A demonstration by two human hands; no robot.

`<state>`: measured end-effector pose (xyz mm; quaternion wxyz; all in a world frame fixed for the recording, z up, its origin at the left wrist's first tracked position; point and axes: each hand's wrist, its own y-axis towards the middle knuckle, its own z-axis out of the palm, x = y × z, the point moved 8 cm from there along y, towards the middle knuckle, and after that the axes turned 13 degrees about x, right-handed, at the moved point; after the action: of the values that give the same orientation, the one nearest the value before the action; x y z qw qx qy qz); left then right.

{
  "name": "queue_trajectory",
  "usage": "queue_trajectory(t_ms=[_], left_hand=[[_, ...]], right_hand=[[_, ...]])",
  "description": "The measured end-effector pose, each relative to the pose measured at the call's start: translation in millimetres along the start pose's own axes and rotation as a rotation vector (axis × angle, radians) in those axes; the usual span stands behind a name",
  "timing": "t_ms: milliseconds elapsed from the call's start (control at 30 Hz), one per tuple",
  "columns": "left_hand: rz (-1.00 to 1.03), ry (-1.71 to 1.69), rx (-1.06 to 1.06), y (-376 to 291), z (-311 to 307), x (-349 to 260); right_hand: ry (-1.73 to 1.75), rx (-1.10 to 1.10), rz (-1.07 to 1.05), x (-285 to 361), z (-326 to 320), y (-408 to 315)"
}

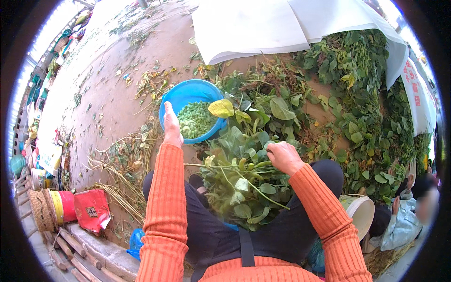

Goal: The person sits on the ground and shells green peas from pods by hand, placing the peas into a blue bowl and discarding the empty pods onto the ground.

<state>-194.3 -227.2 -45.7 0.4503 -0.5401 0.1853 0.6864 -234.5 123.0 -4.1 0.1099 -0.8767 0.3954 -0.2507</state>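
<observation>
My left hand (171,125) is stretched out over the near-left rim of a blue plastic basin (192,84), its fingers extended and nothing visible in it. Green soybean pods (198,120) lie heaped inside the basin. A leafy soybean plant (243,208) with pods and a pale stem lies across my lap, between my knees. My right hand (286,157) is curled closed at the plant's upper right side, where the fingers meet leaves and pods; the fingertips are partly hidden. One yellow leaf (221,108) overlaps the basin's right rim.
Pulled soybean plants (356,134) are piled on the right, partly under white sheeting (253,28). Stripped stalks (116,172) lie at left. A white bucket (363,215) stands by my right knee; beyond sits another person (401,222). A red bag (92,209) and wooden poles (75,246) are lower left.
</observation>
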Motion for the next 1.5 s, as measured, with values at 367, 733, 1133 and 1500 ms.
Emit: queue_trajectory(t_ms=[367, 733, 1133, 1500], left_hand=[[-0.042, -0.802, 0.322, 0.5, 90.8, -65.5], [-0.151, -0.692, 0.337, 7.9, 78.6, -63.8], [-0.195, -0.521, 0.265, 15.6, 81.6, -48.6], [-0.145, -0.447, 0.298, 9.5, 103.3, -62.2]], right_hand=[[0.042, -0.224, -0.047, -33.7, -69.0, 103.0], [0.073, -0.277, 0.028, -83.1, -79.1, 322.6], [-0.091, -0.069, 0.318, -109.0, -35.7, 407.8], [0.521, -0.236, -0.011, -139.5, -154.3, 265.9]])
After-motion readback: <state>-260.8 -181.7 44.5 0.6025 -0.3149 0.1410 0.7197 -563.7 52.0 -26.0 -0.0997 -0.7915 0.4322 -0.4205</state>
